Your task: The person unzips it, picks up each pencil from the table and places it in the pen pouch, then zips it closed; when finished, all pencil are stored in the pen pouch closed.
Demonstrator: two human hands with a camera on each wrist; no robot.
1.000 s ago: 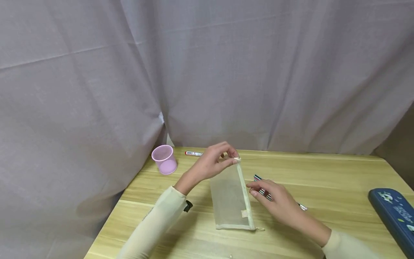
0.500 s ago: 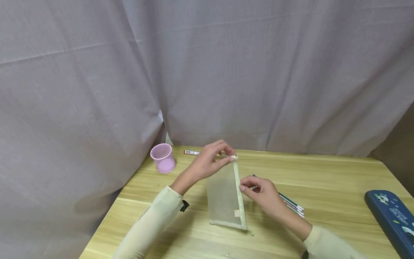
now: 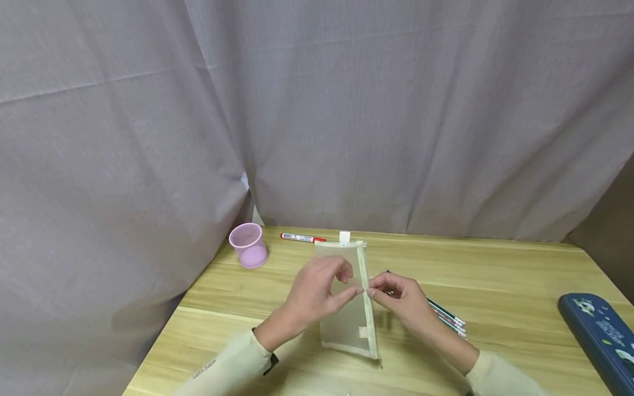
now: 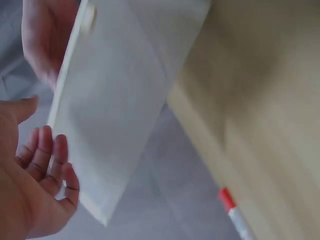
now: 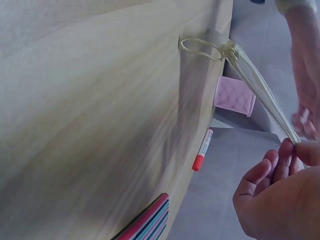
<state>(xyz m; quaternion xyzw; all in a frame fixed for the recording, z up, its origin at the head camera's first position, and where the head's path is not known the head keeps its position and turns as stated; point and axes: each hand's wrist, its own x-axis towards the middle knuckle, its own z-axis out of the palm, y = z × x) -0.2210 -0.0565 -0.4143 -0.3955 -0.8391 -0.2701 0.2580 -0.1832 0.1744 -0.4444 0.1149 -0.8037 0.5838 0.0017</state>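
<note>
A pale cream zip pouch [image 3: 340, 329] of see-through mesh stands on edge above the table in the head view. My right hand [image 3: 407, 303] pinches its zipper edge near the middle, thumb against fingers. Beside the pouch's left face is my left hand [image 3: 317, 289], its fingers loosely bent and the thumb pointing toward the zipper. In the left wrist view nothing lies between that hand's thumb and fingers, close to the pouch [image 4: 115, 85]. The zipper end with a cord loop [image 5: 200, 48] shows in the right wrist view. Several striped pencils [image 3: 448, 319] lie partly hidden behind my right hand.
A pink cup [image 3: 250, 247] stands at the back left of the wooden table [image 3: 510, 286]. Near it lies a red-and-white marker [image 3: 299, 237]. A dark blue pencil case [image 3: 596, 330] sits at the right edge. Grey curtains [image 3: 322, 121] hang behind.
My left hand has let go of the pouch's far top corner and come down toward the middle of the zipper. My right hand has moved left and taken hold of the zipper edge.
</note>
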